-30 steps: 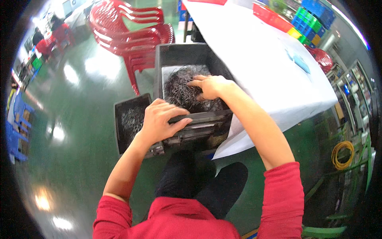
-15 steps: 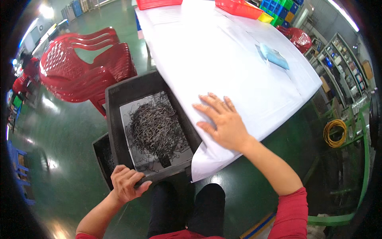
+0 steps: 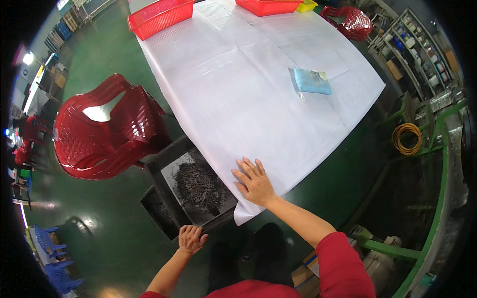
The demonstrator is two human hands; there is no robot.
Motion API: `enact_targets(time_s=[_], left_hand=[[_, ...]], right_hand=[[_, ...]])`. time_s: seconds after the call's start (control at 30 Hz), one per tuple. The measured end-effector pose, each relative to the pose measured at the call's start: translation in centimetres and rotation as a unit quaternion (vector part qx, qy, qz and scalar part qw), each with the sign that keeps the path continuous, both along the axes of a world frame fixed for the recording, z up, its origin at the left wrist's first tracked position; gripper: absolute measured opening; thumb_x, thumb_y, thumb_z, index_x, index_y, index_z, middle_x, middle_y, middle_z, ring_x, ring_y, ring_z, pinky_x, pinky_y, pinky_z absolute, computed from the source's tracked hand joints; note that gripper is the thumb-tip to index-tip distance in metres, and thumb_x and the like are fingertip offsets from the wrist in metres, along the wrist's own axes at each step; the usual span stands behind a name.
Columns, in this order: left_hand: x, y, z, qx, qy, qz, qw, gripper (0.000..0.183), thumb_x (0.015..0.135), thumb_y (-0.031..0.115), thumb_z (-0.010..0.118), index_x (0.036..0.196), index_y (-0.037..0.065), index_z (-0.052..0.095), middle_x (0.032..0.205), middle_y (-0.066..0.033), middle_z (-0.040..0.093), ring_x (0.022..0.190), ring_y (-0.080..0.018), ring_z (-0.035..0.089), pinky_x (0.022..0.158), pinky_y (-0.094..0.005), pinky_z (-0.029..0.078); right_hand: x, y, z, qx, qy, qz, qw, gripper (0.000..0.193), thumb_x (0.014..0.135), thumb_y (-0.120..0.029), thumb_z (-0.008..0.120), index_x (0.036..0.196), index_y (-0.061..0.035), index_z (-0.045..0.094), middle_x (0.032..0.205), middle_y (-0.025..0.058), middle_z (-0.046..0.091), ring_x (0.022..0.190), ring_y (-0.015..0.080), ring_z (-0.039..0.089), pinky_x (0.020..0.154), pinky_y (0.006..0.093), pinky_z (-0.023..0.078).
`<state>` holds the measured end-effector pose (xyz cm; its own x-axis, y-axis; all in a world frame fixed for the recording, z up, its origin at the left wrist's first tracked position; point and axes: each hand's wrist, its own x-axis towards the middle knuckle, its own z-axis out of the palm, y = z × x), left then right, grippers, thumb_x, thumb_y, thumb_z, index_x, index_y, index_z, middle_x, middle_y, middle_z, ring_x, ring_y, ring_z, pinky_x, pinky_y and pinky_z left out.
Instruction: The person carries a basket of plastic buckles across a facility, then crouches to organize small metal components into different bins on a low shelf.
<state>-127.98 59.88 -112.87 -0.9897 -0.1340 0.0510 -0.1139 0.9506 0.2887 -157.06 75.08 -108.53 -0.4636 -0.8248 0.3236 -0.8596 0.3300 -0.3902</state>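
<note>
A black plastic crate [image 3: 218, 222] stands at the near left corner of a table under a white cover [image 3: 223, 99], partly beneath the cover's edge. Inside lies a tangled heap of thin dark metal wire pieces [image 3: 196, 184] on a pale sheet. My left hand [image 3: 191, 239] has its fingers curled over the crate's near rim. With fingers spread, my right hand [image 3: 256, 186] rests flat on the cover near the same corner, holding nothing.
A second black crate [image 3: 158, 220] sits lower at the left. Behind stands a red plastic chair [image 3: 107, 129]. Red baskets [image 3: 161, 19] and a light-blue packet [image 3: 312, 82] lie on the table. At the right are a green frame [image 3: 437, 213] and a yellow coiled hose [image 3: 407, 139].
The view has shifted; the crate and both hands look smaller, and more of the chair and floor shows. My left hand stays at the rim, my right hand on the cover.
</note>
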Motion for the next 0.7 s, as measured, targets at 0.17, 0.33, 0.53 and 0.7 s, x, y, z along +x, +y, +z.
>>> enact_targets(time_s=[0.17, 0.33, 0.53, 0.7], left_hand=[[-0.5, 0.4, 1.8, 0.029, -0.139, 0.016, 0.99, 0.037, 0.082, 0.035, 0.053, 0.103, 0.004, 0.056, 0.106, -0.0102, 0.057, 0.11, -0.0261, 0.046, 0.092, -0.0399, 0.03], [-3.2, 1.5, 5.0, 0.029, -0.252, 0.025, 0.967, 0.044, 0.087, 0.037, 0.046, 0.115, 0.004, 0.051, 0.124, -0.0118, 0.047, 0.126, -0.0277, 0.03, 0.103, -0.0436, 0.022], [-7.5, 7.4, 12.0, -0.019, -0.323, 0.168, 0.931, 0.042, 0.085, 0.026, 0.049, 0.122, 0.004, 0.047, 0.136, -0.0134, 0.033, 0.132, -0.0345, 0.016, 0.108, -0.051, 0.009], [-4.6, 7.8, 14.7, -0.022, -0.313, 0.242, 0.918, 0.037, 0.076, 0.014, 0.056, 0.111, 0.005, 0.054, 0.128, -0.0141, 0.04, 0.126, -0.034, 0.027, 0.103, -0.0496, 0.023]], right_hand=[[-0.9, 0.1, 0.5, -0.001, -0.019, -0.007, 1.0, 0.037, 0.083, -0.025, 0.054, 0.117, -0.0118, 0.05, 0.13, 0.0121, 0.042, 0.127, 0.0294, 0.032, 0.102, 0.0533, 0.022], [-3.0, 1.0, 2.7, 0.001, -0.093, 0.016, 0.996, 0.038, 0.082, -0.022, 0.054, 0.118, -0.0121, 0.05, 0.129, 0.0124, 0.044, 0.125, 0.0292, 0.035, 0.101, 0.0514, 0.025], [-25.1, 4.2, 6.5, -0.137, -0.142, -0.231, 0.953, 0.043, 0.082, -0.02, 0.053, 0.12, -0.0002, 0.046, 0.122, 0.0198, 0.048, 0.111, 0.0335, 0.046, 0.095, 0.0469, 0.032], [-42.3, 7.6, 8.5, 0.136, -0.192, -0.583, 0.778, 0.086, 0.068, -0.049, 0.069, 0.132, -0.0064, 0.031, 0.125, 0.0217, 0.046, 0.115, 0.0338, 0.044, 0.093, 0.0484, 0.035]])
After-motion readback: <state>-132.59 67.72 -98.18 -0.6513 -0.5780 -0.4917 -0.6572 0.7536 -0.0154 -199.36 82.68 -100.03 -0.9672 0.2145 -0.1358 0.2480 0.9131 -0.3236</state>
